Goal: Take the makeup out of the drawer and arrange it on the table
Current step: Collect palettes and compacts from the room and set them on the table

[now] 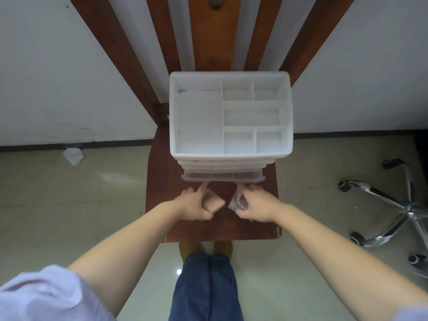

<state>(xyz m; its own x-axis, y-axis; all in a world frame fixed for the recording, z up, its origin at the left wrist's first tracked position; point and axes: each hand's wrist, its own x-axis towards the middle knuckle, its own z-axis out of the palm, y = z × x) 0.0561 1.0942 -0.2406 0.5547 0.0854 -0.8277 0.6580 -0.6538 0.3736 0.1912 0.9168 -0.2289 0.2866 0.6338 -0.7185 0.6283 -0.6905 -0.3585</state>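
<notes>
Office-like room — swivel-chair base [391, 205], tiled floor [69, 205].

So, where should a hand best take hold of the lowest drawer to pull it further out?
Take the lowest drawer by its front lip, at the middle, coming from the front with fingers hooked under. It sticks out a little beyond the drawers above, so only that edge is free. Both hands already hold items, so this looks awkward.

A white plastic organizer [230, 117] with divided top compartments stands on the reddish-brown wooden table [162, 200]. Its lowest translucent drawer [222, 176] sits slightly pulled out at the front. A tan, blocky makeup item [213, 203] is held just in front of the drawer, beside a small clear-cased makeup item with dark contents [239, 201].
</notes>
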